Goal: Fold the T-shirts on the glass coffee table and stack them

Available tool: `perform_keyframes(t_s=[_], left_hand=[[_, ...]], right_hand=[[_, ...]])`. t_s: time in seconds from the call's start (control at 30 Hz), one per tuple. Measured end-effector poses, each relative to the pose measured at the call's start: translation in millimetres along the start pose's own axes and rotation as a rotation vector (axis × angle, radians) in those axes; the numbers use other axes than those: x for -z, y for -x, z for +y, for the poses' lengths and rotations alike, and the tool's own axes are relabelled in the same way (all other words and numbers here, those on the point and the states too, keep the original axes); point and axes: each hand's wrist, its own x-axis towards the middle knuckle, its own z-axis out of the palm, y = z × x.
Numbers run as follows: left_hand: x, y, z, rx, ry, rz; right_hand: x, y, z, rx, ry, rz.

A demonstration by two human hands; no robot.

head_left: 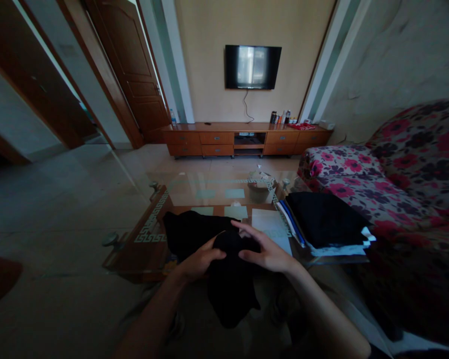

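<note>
A black garment [232,289] is bunched at the near edge of the glass coffee table [149,224], and part of it hangs down over that edge. More black cloth [194,229] spreads over the glass to the left; whether it belongs to the same piece I cannot tell. My left hand [200,259] grips the bunched part from the left, thumb on top. From the right, my right hand [265,249] holds it between thumb and fingers, its index finger stretched along the far side. The dark cloth hides some fingertips.
To the right on the table lies a stack of folded clothes [325,219], black on top, white and blue below. A bin [260,192] stands beyond the glass. A flowered sofa [389,194] borders the right side. Farther off is a wooden TV cabinet [217,139].
</note>
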Motion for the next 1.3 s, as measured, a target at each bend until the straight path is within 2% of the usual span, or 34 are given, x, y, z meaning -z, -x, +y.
perform_keyframes(t_s=[0.1, 0.17, 0.23, 0.33, 0.43, 0.5, 0.67, 0.73, 0.77, 0.8, 0.93, 0.97, 1.0, 1.03, 1.17, 1.3], left_hand=[[-1.2, 2, 7, -0.039, -0.151, -0.075], [-2.7, 1, 8, -0.059, -0.248, -0.077], [-4.0, -2, 5, -0.089, -0.298, -0.099], [-7.0, -5, 2, -0.123, -0.325, -0.191], [-11.2, -7, 5, -0.135, -0.375, -0.195], [-13.9, -10, 7, -0.168, -0.426, -0.113], [-17.1, -19, 2, -0.380, -0.518, 0.309], [-16.9, -18, -1, -0.386, -0.579, 0.397], [-16.6, -16, -2, -0.355, -0.611, 0.381], [-16.3, -13, -3, -0.300, -0.640, 0.315], [-21.1, 1, -12, -0.001, -0.755, -0.199], [-25.2, 2, -18, 0.032, -0.783, -0.271], [-30.9, 3, -26, 0.037, -0.806, -0.285], [-37.7, 3, -35, 0.022, -0.813, -0.246], [-65.7, -10, -73, -0.060, -0.698, 0.090], [-72.1, -28, -90, -0.094, -0.729, 0.354]], right_hand=[[2, 1, 8, -0.132, -0.021, -0.111], [4, 1, 11, -0.180, -0.023, -0.068], [8, -1, 9, -0.169, -0.049, 0.065], [18, -3, 3, -0.090, -0.191, 0.317], [26, -5, -1, -0.062, -0.394, 0.476], [29, -6, 0, -0.067, -0.510, 0.528], [33, -9, 0, -0.028, -0.677, 0.646], [37, -10, 0, -0.008, -0.708, 0.728], [38, -11, 0, 0.004, -0.718, 0.767], [40, -11, 1, 0.015, -0.726, 0.797], [43, -14, 7, 0.058, -0.749, 0.841], [42, -14, 8, 0.061, -0.754, 0.840], [41, -14, 10, 0.059, -0.761, 0.837], [39, -15, 11, 0.050, -0.768, 0.830], [27, -15, 9, -0.001, -0.786, 0.753], [15, -10, -3, -0.058, -0.793, 0.639]])
